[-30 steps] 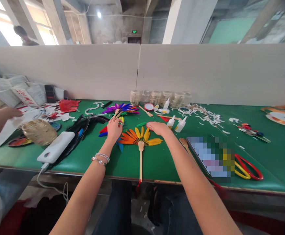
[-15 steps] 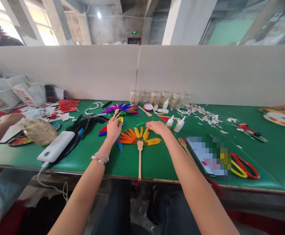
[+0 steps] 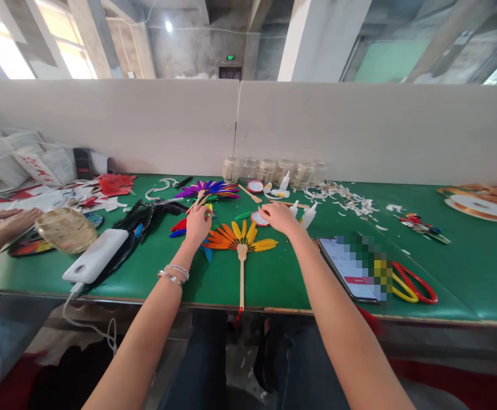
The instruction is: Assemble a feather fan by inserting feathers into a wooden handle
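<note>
My left hand (image 3: 199, 225), with bracelets on its wrist, hovers over loose red, blue and yellow feathers (image 3: 179, 228). Its fingers are bent together; anything between them is too small to make out. My right hand (image 3: 279, 216) pinches at the edge of a red-rimmed, white-centred lid (image 3: 259, 219); what the fingertips hold is hidden. A green feather (image 3: 243, 215) lies just left of that lid. Between my forearms lies a fan of orange and yellow feathers (image 3: 231, 234) on a wooden handle (image 3: 242, 279) with a red tassel. A purple and blue feather fan (image 3: 209, 189) lies behind my left hand.
White glue bottles (image 3: 308, 216) stand right of my right hand, before several glass jars (image 3: 267, 171). A phone (image 3: 346, 270) and scissors (image 3: 417, 283) lie at right. At left are a power bank (image 3: 96, 256), black feathers (image 3: 146, 222) and another person's hands (image 3: 15, 221).
My right hand has shifted slightly, and more of the lid shows beneath its fingers. My left hand stays over the feathers. The other person's hands have moved, and the view has shifted slightly.
</note>
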A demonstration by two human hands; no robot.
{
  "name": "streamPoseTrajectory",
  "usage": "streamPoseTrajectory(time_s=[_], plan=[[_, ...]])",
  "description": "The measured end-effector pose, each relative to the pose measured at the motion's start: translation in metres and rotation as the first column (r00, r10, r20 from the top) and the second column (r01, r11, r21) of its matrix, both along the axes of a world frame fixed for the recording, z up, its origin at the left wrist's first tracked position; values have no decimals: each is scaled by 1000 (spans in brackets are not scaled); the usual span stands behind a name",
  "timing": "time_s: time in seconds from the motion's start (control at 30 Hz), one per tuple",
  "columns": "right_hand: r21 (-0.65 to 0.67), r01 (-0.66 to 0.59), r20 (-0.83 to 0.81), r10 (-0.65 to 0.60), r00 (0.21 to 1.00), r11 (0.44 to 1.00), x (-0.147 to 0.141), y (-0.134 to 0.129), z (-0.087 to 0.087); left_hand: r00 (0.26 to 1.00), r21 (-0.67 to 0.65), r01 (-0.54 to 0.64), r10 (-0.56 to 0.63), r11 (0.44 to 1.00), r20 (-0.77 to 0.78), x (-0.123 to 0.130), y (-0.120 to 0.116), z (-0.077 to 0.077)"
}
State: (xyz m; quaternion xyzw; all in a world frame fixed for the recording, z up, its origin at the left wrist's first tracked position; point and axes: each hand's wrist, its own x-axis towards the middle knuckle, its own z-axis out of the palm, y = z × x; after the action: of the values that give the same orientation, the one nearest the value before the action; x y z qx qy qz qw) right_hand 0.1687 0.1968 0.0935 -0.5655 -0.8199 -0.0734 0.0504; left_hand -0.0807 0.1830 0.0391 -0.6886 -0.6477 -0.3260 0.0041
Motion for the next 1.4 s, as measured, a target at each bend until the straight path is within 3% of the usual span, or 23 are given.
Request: streamPoseTrajectory(time_s=[0.27,0.5,1.03,1.4], plan=[[-65,-256,-191,239,952,965,-23,-37,-20,1000,-6,21,-21,1000,18,0,-3,2],[-232,-404,-299,331,895,885,-37,-51,-28,998,60,6,-10,998,69,-2,0,-3],[-287,-416,-278,340,898,863,-36,-51,-27,993,129,30,-44,991,108,-3,3,-8],[-171,-419,-265,368,891,892,-34,-50,-33,993,133,42,-57,990,107,-3,3,-8]])
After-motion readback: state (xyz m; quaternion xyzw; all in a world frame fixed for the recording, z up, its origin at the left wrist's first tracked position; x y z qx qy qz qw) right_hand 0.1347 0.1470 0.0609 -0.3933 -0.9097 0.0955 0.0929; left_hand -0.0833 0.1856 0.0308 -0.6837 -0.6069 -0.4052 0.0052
